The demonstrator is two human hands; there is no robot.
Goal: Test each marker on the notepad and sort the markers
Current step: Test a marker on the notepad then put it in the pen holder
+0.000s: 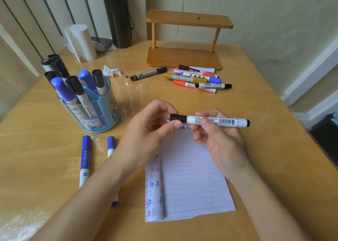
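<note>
Holding a white-barrelled black whiteboard marker (210, 120) level just above the top edge of the lined white paper notepad (192, 176). The right hand (217, 140) grips the barrel and the left hand (151, 129) pinches the black cap (178, 118), which is on.

Judged mid-task: ink marks show on the notepad's folded left strip. Two blue markers (85, 160) lie left of the notepad, a mixed loose pile (197, 79) lies beyond it, and more stand in a translucent blue plastic holder (95, 110) beyond-left.

Glossy light-wood table (256, 112); pale plaster wall (256, 21) behind.

The left forearm (102, 176) covers the middle of one blue marker (111, 145) — only its ends show. The left hand (146, 129) and right hand (221, 149) hide the top of the notepad (192, 182). The upper edge cuts the black flask (117, 17).
</note>
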